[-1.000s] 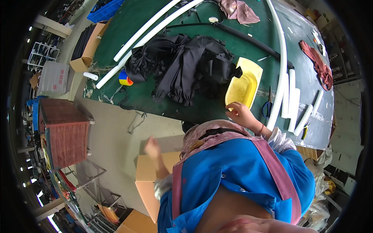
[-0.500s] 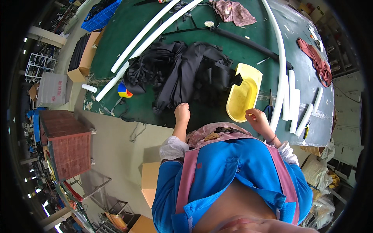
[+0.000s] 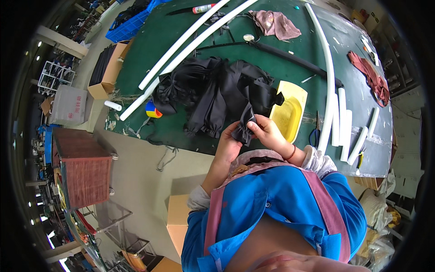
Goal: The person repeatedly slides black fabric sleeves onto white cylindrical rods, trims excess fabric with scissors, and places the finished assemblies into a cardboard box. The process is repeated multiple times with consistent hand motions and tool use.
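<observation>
Cloth: black strip (image 3: 244,128), near edge of green surface (image 3: 181,131)
Hands: left hand (image 3: 228,147) and right hand (image 3: 268,132) both pinch it
Right: yellow tray (image 3: 290,113)

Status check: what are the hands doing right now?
Left hand and right hand both gripping small black fabric piece. Black fabric pile just beyond. Nothing in the way.

My table (image 3: 181,36) is dark green. The fabric piece (image 3: 243,127) between my fingers is black, like the heap of cloth (image 3: 217,90) behind it. The tray (image 3: 290,113) is yellow, the long tubes (image 3: 190,36) white. My shirt (image 3: 281,204) is bright blue with dusty pink apron straps (image 3: 326,204). The crate (image 3: 131,25) is blue, and the wicker basket (image 3: 84,167) reddish brown.
</observation>
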`<act>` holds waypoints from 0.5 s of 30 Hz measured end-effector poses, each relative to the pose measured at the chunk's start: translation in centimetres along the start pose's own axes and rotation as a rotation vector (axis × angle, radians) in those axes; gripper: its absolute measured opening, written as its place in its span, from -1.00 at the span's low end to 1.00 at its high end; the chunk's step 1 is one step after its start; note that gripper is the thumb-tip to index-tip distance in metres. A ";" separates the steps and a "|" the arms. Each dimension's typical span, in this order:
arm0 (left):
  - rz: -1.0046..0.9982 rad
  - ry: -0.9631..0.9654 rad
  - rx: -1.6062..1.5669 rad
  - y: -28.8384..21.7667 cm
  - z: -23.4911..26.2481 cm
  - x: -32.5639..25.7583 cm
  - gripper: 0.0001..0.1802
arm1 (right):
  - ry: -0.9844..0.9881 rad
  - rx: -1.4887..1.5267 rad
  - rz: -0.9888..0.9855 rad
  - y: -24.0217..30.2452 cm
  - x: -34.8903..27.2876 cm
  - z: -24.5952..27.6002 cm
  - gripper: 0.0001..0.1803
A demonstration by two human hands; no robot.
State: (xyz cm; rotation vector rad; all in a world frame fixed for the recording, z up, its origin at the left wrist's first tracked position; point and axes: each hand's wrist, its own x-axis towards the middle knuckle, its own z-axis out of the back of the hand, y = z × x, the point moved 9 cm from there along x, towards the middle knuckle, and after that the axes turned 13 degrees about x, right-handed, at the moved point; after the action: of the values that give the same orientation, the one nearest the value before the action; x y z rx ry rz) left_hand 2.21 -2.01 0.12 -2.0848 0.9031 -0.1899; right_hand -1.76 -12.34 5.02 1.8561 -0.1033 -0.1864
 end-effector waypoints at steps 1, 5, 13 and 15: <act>0.052 -0.004 -0.017 0.8 0.2 0.0 -0.68 | 0.007 0.024 -0.001 0.1 -0.2 -0.4 -0.64; 0.053 -0.001 -0.027 0.2 -0.7 -1.7 -0.71 | 0.086 -0.124 0.093 0.6 -0.6 -1.7 -0.62; -0.054 -0.012 0.020 -1.2 -0.1 -5.5 -0.77 | 0.135 -0.454 0.285 3.3 -3.0 -4.4 -0.55; -0.184 -0.004 0.130 -2.5 0.1 -6.0 -0.77 | 0.014 -0.495 0.589 5.7 -3.7 -4.8 -0.46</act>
State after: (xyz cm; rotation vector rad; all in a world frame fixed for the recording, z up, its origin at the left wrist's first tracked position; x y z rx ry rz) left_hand -0.78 2.97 2.95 -2.0450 0.6779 -0.3326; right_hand -4.36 -8.88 12.12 1.2694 -0.5372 0.1980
